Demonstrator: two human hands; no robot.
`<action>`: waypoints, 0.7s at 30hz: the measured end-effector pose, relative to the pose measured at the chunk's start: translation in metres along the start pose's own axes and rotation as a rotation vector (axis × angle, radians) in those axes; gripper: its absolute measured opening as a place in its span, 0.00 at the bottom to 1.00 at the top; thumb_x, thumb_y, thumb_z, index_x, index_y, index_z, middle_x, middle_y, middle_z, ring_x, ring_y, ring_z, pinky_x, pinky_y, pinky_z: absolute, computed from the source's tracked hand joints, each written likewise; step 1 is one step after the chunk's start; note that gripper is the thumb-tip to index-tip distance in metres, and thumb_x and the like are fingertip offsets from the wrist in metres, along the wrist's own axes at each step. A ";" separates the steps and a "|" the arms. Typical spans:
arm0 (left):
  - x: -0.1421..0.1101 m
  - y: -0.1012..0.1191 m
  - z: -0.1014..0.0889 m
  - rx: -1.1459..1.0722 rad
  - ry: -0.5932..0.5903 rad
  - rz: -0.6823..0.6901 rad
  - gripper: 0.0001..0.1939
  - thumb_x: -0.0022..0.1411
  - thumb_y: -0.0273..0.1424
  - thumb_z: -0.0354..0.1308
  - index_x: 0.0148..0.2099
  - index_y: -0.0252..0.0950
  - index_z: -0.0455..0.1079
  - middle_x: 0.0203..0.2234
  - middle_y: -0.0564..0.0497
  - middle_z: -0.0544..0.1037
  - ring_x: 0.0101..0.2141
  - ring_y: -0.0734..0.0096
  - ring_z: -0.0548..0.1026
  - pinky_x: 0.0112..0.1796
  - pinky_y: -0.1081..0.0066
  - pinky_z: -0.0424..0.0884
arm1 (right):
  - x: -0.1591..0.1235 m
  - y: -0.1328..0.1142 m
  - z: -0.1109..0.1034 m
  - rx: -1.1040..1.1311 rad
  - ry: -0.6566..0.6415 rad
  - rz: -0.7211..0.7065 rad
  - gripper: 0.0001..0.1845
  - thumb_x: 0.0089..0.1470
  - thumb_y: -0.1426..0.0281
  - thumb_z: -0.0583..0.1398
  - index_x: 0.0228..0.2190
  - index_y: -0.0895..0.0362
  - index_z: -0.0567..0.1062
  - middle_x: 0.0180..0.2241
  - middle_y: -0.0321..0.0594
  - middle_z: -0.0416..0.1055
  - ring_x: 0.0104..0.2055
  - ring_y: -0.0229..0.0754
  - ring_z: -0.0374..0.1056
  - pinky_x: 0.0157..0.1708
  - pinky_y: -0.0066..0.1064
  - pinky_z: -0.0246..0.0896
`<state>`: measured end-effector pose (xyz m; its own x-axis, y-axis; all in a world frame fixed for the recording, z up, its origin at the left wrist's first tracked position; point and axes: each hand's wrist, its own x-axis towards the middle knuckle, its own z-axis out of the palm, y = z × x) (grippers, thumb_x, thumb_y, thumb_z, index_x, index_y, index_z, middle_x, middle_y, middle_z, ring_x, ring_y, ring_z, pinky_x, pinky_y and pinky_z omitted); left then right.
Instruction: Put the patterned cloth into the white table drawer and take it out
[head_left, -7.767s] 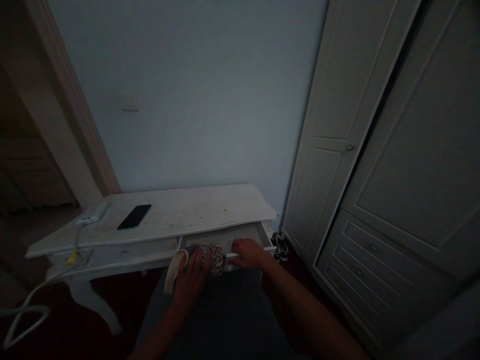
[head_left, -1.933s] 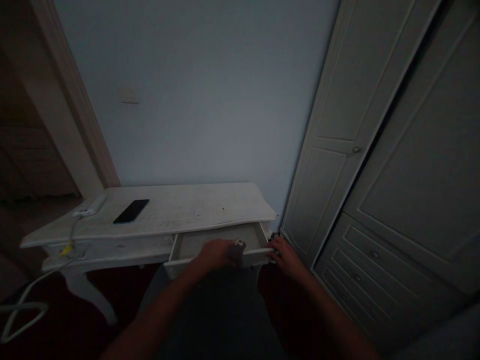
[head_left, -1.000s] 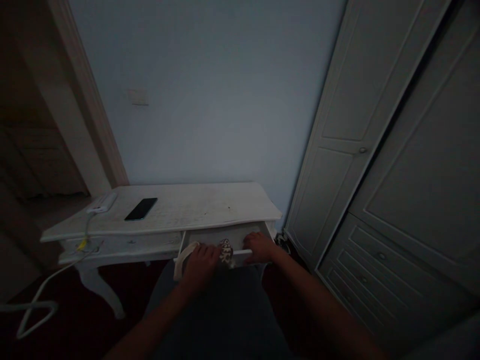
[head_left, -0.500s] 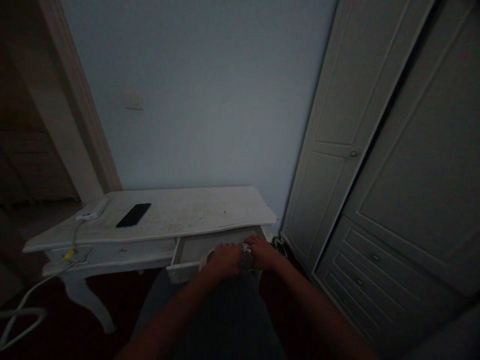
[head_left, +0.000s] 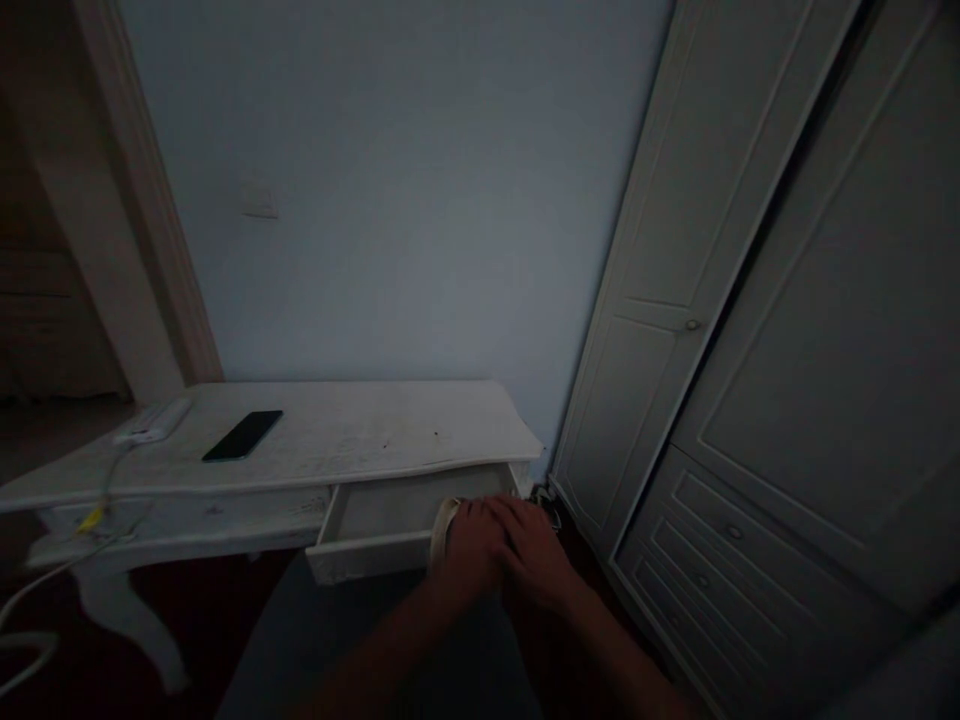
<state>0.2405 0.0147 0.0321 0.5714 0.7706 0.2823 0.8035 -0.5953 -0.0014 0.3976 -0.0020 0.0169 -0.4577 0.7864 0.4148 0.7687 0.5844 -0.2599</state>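
Cloth (head_left: 439,541), one; drawer (head_left: 371,558), one; hands (head_left: 472,540), two, touching.

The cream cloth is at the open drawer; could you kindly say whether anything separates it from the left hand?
Nothing visible does: the cream cloth shows directly against the left hand, by the drawer front. The right hand overlaps the left's other side.

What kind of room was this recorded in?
Probably a bedroom or dressing area in a home: a tall wardrobe at right, and a slim white table with curved legs and a pulled-out drawer.
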 end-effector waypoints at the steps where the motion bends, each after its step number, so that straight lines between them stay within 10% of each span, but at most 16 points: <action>1: -0.007 -0.013 -0.002 -0.015 -0.019 0.002 0.26 0.69 0.45 0.59 0.63 0.38 0.71 0.52 0.38 0.80 0.50 0.49 0.77 0.52 0.52 0.69 | 0.000 0.001 0.008 -0.030 0.003 -0.007 0.38 0.67 0.51 0.59 0.71 0.51 0.58 0.65 0.54 0.65 0.66 0.60 0.61 0.66 0.55 0.53; 4: -0.040 -0.063 -0.010 -0.061 -0.077 -0.046 0.37 0.63 0.57 0.61 0.63 0.37 0.70 0.50 0.38 0.80 0.50 0.48 0.77 0.53 0.53 0.68 | 0.001 0.006 0.022 -0.108 0.007 0.006 0.41 0.63 0.48 0.63 0.70 0.51 0.60 0.62 0.54 0.69 0.63 0.62 0.64 0.65 0.58 0.52; 11: -0.121 -0.164 -0.025 0.019 -0.145 -0.149 0.20 0.65 0.39 0.63 0.58 0.44 0.74 0.54 0.45 0.80 0.56 0.52 0.75 0.60 0.54 0.62 | 0.024 -0.020 0.038 -0.310 -0.076 0.016 0.54 0.41 0.57 0.78 0.64 0.59 0.65 0.59 0.60 0.70 0.61 0.68 0.64 0.65 0.62 0.48; 21: -0.136 -0.191 -0.018 0.056 -0.129 -0.149 0.13 0.69 0.41 0.62 0.49 0.39 0.78 0.42 0.44 0.85 0.48 0.52 0.81 0.59 0.54 0.65 | 0.033 -0.011 0.020 -0.381 -0.221 0.027 0.33 0.49 0.73 0.70 0.56 0.55 0.70 0.51 0.53 0.74 0.54 0.61 0.68 0.56 0.49 0.58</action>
<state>0.0065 0.0192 0.0109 0.4589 0.8743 0.1580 0.8869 -0.4614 -0.0228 0.3653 0.0214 0.0154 -0.4884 0.8483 0.2047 0.8723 0.4807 0.0891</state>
